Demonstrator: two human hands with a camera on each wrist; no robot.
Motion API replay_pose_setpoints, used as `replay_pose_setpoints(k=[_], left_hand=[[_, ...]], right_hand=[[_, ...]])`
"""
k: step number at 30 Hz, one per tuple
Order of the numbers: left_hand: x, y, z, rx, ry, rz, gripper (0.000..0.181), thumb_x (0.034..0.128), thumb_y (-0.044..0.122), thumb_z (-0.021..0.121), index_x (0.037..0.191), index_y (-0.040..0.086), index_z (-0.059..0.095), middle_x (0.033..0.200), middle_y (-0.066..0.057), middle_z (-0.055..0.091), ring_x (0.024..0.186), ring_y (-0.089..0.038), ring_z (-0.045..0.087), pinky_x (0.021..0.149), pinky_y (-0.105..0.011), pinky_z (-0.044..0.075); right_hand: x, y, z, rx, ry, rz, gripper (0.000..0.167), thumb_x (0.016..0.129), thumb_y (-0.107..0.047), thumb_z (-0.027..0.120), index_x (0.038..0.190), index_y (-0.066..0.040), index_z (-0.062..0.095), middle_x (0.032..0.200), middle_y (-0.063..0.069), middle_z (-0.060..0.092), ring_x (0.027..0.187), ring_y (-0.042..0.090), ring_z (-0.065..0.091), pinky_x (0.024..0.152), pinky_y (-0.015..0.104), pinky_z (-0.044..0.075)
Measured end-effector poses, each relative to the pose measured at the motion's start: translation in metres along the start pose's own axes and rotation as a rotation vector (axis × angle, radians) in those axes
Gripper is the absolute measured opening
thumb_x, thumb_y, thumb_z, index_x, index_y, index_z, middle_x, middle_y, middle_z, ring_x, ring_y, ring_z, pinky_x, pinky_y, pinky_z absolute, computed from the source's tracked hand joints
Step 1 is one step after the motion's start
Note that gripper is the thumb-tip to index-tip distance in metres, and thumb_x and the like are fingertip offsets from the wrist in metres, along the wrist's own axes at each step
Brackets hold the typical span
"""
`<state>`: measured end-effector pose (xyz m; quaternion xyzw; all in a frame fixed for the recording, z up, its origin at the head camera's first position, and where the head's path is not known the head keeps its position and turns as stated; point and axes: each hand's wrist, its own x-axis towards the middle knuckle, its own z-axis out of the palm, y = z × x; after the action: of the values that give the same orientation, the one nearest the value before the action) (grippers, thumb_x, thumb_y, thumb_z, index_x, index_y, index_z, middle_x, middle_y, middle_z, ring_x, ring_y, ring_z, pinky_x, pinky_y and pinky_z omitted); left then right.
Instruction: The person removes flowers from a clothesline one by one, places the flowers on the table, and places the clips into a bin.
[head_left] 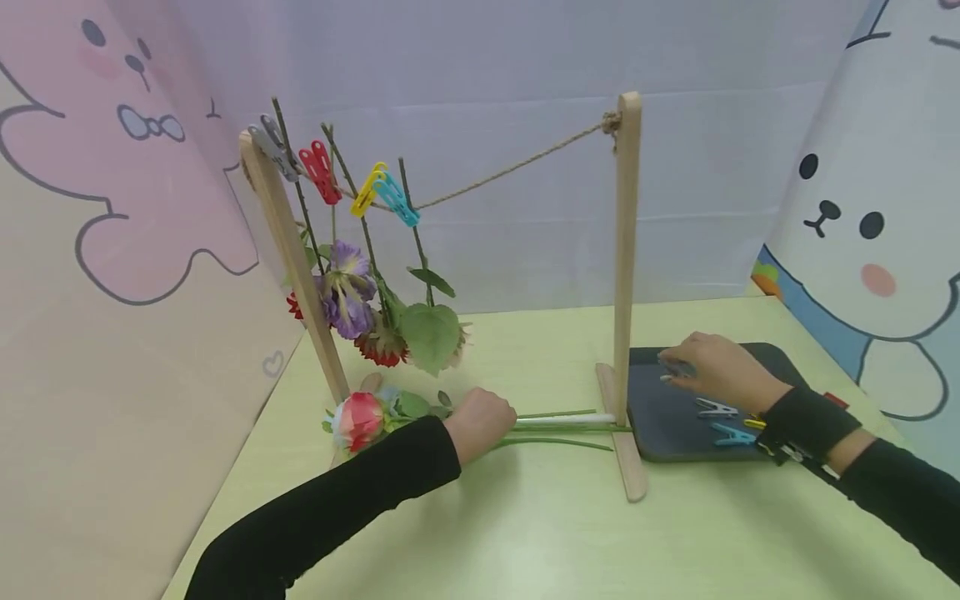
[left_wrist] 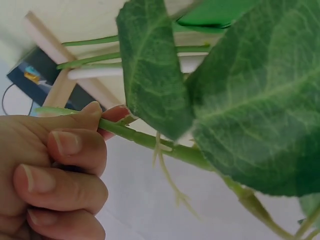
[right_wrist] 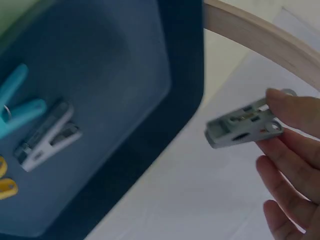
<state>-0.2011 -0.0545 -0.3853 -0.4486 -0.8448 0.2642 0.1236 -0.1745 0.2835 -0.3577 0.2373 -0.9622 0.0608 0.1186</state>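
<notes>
**Grey clothes peg and leafy stem, each held in one hand beside a string line**

From where I stand, the right hand (head_left: 716, 367) pinches a grey peg (right_wrist: 227, 132) by its ring-ended handles, thumb against index finger, the other fingers loosely bent. The peg is matt and slim, with small slots in its body, a metal spring between its halves and a blunt gripping end pointing away from the fingers. It is held up near the dark tray (head_left: 663, 429), in which further pegs (head_left: 731, 435) lie, among them blue, yellow and grey.

The left hand (head_left: 480, 421) pinches a green stem (left_wrist: 150, 141) between thumb and index finger, low over the worktop (head_left: 525, 533). The stem is smooth and jointed, with a thin pale shoot (left_wrist: 172, 182) and broad, veined leaves (left_wrist: 260, 100). A pink-red bloom (head_left: 360, 419) with paler outer petals shows to the left of this hand; whether it belongs to the pinched stem I cannot tell.

Behind, hanging flowers (head_left: 348, 287), heads down, are clipped to the cord (head_left: 510, 172) by grey, red, yellow and blue pegs.
</notes>
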Motion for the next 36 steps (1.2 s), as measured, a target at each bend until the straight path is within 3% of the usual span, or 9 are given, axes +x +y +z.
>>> replay_pose_setpoints(k=[3, 8, 13, 21, 31, 36], left_hand=[[0.005, 0.003, 0.012, -0.007, -0.02, 0.02, 0.048, 0.0816, 0.007, 0.065, 0.054, 0.018, 0.028, 0.052, 0.008, 0.021, 0.051, -0.007, 0.016, 0.043, -0.02, 0.019], [0.009, 0.009, 0.026, -0.007, -0.07, 0.053, 0.044, 0.0851, 0.012, 0.064, 0.055, 0.019, 0.032, 0.052, 0.008, 0.027, 0.05, -0.007, 0.017, 0.043, -0.02, 0.019], [0.013, 0.013, 0.029, 0.02, -0.057, 0.072, 0.047, 0.0858, 0.014, 0.064, 0.054, 0.019, 0.029, 0.051, 0.007, 0.023, 0.049, -0.008, 0.015, 0.043, -0.022, 0.016], [0.02, 0.014, 0.031, -0.01, 0.037, 0.106, 0.048, 0.0844, 0.01, 0.064, 0.053, 0.019, 0.029, 0.051, 0.007, 0.02, 0.049, -0.008, 0.014, 0.043, -0.022, 0.016], [0.028, 0.018, 0.028, -0.037, -0.03, 0.088, 0.047, 0.0853, 0.01, 0.063, 0.054, 0.019, 0.03, 0.052, 0.007, 0.022, 0.051, -0.008, 0.015, 0.045, -0.022, 0.018], [0.03, 0.02, 0.029, -0.019, -0.015, 0.095, 0.049, 0.0852, 0.01, 0.064, 0.054, 0.019, 0.027, 0.053, 0.006, 0.02, 0.051, -0.009, 0.015, 0.046, -0.023, 0.017]], right_hand=[[-0.004, 0.001, 0.013, 0.021, -0.122, 0.038, 0.027, 0.074, -0.017, 0.075, 0.097, -0.005, 0.069, 0.082, 0.002, 0.063, 0.073, 0.019, 0.057, 0.063, 0.033, 0.047], [-0.009, 0.0, 0.028, 0.046, -0.244, 0.062, 0.014, 0.074, -0.018, 0.075, 0.085, -0.013, 0.067, 0.073, -0.006, 0.057, 0.067, 0.011, 0.049, 0.059, 0.028, 0.041], [-0.011, -0.001, 0.038, 0.046, -0.274, 0.042, 0.014, 0.073, -0.019, 0.076, 0.082, -0.013, 0.067, 0.072, -0.006, 0.059, 0.065, 0.011, 0.052, 0.058, 0.029, 0.043], [-0.014, 0.0, 0.05, 0.03, -0.328, 0.051, 0.019, 0.072, -0.018, 0.077, 0.086, -0.007, 0.069, 0.074, -0.001, 0.062, 0.067, 0.016, 0.058, 0.059, 0.031, 0.048], [-0.016, 0.002, 0.057, 0.025, -0.329, 0.042, 0.017, 0.07, -0.014, 0.077, 0.084, -0.008, 0.069, 0.071, -0.003, 0.061, 0.063, 0.012, 0.057, 0.056, 0.03, 0.047], [-0.018, 0.001, 0.057, 0.03, -0.32, 0.032, 0.017, 0.07, -0.013, 0.077, 0.084, -0.007, 0.069, 0.071, -0.002, 0.061, 0.063, 0.012, 0.056, 0.056, 0.03, 0.046]])
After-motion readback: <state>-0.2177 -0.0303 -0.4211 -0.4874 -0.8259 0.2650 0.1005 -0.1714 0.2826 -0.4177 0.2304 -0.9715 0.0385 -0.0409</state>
